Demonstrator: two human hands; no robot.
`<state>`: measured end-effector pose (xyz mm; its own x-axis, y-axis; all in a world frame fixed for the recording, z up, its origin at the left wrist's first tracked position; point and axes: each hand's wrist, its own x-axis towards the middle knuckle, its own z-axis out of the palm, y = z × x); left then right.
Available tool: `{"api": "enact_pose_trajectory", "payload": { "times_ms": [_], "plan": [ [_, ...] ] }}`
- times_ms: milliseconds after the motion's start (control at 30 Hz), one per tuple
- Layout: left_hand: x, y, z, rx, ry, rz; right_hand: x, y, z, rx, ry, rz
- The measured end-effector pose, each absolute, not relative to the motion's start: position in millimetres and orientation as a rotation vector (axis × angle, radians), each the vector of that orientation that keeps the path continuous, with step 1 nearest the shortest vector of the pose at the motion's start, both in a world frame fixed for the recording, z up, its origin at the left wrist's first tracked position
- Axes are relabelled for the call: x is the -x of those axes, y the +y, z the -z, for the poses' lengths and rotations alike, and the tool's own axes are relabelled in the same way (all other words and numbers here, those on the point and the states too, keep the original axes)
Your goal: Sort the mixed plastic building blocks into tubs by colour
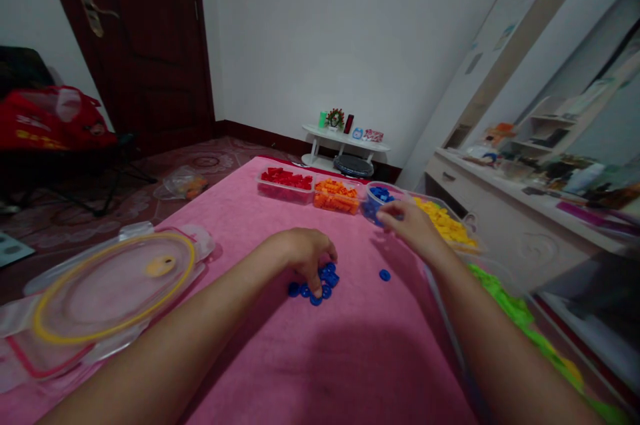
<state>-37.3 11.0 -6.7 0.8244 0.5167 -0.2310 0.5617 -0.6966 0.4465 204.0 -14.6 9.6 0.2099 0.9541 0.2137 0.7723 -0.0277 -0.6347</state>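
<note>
A small heap of blue round, button-like pieces lies on the pink tablecloth. My left hand curls over this heap, thumb and fingers bent in around some of the pieces. Off to the right a single blue round piece lies on its own. My right hand is closed, its thumb and fingertips together at the near side of a clear round tub of blue pieces. Whatever may be between those fingertips is too small to make out.
Along the far edge stand clear boxes of red pieces and orange pieces. Yellow pieces and green pieces fill containers on the right. A clear lid with a yellow ring lies at the left.
</note>
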Motion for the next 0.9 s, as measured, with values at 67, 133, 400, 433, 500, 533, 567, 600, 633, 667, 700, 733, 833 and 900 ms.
{"api": "enact_pose_trajectory", "payload": {
  "times_ms": [67,133,400,433,500,533,567,600,633,667,700,733,833,900],
  "plan": [
    [34.3,2.5,1.2,-2.577,0.778,0.238,-198.4,-36.2,1.8,2.182,-1.879,-0.25],
    [28.1,-5.6,0.7,-2.647,0.813,0.313,-196.3,-49.7,17.3,2.393,-2.023,-0.192],
    [14.8,-9.5,27.1,-2.68,0.967,-0.024,-175.8,-40.7,46.9,1.907,-2.129,-0.408],
    [17.1,-5.7,27.9,-2.634,0.979,-0.049,-168.9,-38.3,43.7,1.842,-2.142,-0.414],
    [23.9,4.1,28.0,-2.531,1.001,-0.082,-155.1,-33.6,37.7,1.766,-2.188,-0.431],
    [28.2,9.6,27.9,-2.479,0.997,-0.095,-148.8,-31.3,36.4,1.762,-2.212,-0.45],
    [32.7,15.1,28.2,-2.426,0.979,-0.11,-143.0,-29.0,36.7,1.775,-2.227,-0.471],
    [37.2,20.5,28.9,-2.375,0.956,-0.123,-137.9,-26.7,38.7,1.789,-2.228,-0.494],
    [41.7,25.6,30.0,-2.328,0.939,-0.136,-133.5,-24.6,42.2,1.801,-2.214,-0.507],
    [45.8,30.2,31.2,-2.293,0.931,-0.155,-129.8,-22.7,46.7,1.806,-2.191,-0.506],
    [49.5,34.4,32.3,-2.271,0.936,-0.179,-126.7,-21.0,51.3,1.807,-2.163,-0.488],
    [52.7,38.1,33.0,-2.258,0.954,-0.212,-124.2,-19.8,55.4,1.801,-2.138,-0.46],
    [61.2,46.1,30.5,-2.243,1.051,-0.325,-119.5,-20.2,58.9,1.78,-2.104,-0.4],
    [67.8,47.3,24.6,-2.288,1.138,-0.362,-116.6,-25.1,52.9,1.749,-2.137,-0.405]
  ]
}}
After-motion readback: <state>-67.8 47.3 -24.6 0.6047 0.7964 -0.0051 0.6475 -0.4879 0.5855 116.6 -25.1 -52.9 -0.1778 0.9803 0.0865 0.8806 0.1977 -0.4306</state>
